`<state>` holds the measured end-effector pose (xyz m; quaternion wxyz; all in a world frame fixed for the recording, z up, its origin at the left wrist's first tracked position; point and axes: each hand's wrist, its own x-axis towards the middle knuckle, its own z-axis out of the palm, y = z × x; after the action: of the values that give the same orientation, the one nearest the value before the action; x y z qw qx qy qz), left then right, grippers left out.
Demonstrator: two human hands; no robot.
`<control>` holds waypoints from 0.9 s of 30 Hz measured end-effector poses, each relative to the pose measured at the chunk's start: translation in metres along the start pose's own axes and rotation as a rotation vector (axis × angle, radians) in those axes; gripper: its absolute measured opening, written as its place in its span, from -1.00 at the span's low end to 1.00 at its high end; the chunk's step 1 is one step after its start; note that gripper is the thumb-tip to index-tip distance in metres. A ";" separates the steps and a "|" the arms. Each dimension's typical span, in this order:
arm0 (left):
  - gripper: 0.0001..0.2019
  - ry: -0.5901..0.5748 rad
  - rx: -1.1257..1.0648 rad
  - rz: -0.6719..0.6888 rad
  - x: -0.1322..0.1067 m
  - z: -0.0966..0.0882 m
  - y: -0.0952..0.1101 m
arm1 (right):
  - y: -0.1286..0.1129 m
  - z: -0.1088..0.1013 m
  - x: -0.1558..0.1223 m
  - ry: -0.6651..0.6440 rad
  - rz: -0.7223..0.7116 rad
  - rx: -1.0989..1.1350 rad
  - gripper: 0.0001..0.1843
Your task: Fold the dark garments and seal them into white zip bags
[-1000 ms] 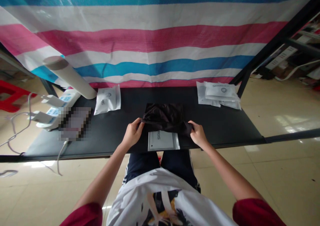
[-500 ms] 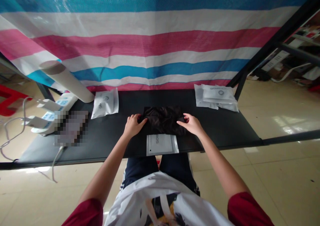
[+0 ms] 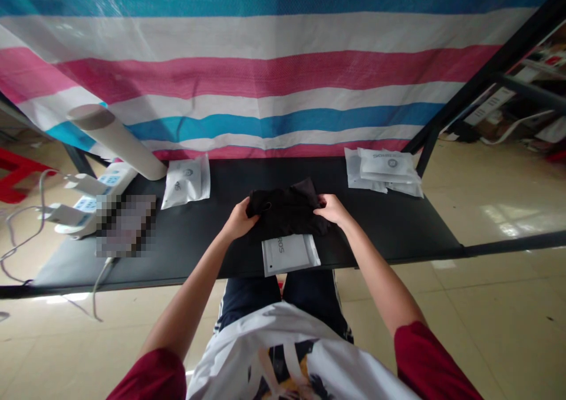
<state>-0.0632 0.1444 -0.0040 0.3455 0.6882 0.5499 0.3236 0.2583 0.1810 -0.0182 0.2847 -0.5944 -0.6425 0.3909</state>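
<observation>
A crumpled piece of black cloth (image 3: pixel 287 211) is held over the middle of the dark table, near its front edge. My left hand (image 3: pixel 240 218) pinches its left end between thumb and fingers. At the opposite end, my right hand (image 3: pixel 332 209) grips the cloth the same way, and a corner of fabric sticks up beside it. What kind of garment or item the cloth is, I cannot tell. Just in front of the cloth lies a flat white plastic pouch (image 3: pixel 290 254) with printed letters, its far edge partly covered by the cloth.
One filled white pouch (image 3: pixel 186 181) lies at the back left; several more pouches (image 3: pixel 385 171) are piled at the back right. At the left are a white bottle (image 3: pixel 121 144), a power strip (image 3: pixel 104 197) with plugs and a blurred-out phone (image 3: pixel 128 223) on a cable. Striped sheeting (image 3: pixel 265 76) hangs behind.
The cloth, flat before, is now gripped at both ends and bunched, its far right corner raised. Both hands have closed on it. The flat pouch has shifted slightly right and turned.
</observation>
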 end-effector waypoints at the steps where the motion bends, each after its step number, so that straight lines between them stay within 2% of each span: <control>1: -0.60 0.052 -0.090 0.014 -0.003 0.003 -0.001 | 0.002 0.001 -0.002 0.004 -0.045 0.061 -0.72; 3: -0.60 0.121 -0.184 0.037 -0.008 0.007 -0.002 | 0.004 0.002 -0.008 0.005 -0.133 0.159 -0.82; 5: -0.76 0.128 -0.167 0.092 -0.013 0.009 -0.002 | 0.006 0.000 -0.013 -0.007 -0.215 0.193 -0.88; 7: -0.92 0.100 -0.099 0.176 -0.017 0.007 0.002 | 0.007 -0.004 -0.017 -0.027 -0.287 0.183 -0.84; 8: -0.93 0.087 -0.057 0.221 -0.018 0.005 0.005 | 0.008 -0.005 -0.018 -0.035 -0.312 0.175 -0.82; 12: -0.87 0.052 0.106 0.345 -0.028 -0.005 0.025 | 0.008 -0.006 -0.020 -0.019 -0.350 0.186 -0.79; 17: -0.55 -0.050 0.331 0.357 -0.050 -0.008 0.044 | 0.012 -0.005 -0.020 0.025 -0.379 0.195 -0.78; 22: -0.79 -0.038 0.477 0.392 -0.067 -0.003 0.032 | 0.014 -0.008 -0.023 0.062 -0.369 0.113 -0.75; 27: -0.87 -0.015 0.451 0.410 -0.071 -0.004 0.021 | 0.006 -0.013 -0.039 0.020 -0.396 -0.030 -0.66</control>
<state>-0.0685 0.0721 0.0112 0.1153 0.8465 0.4549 0.2513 0.2773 0.1446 -0.0131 0.3534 -0.4646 -0.7497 0.3117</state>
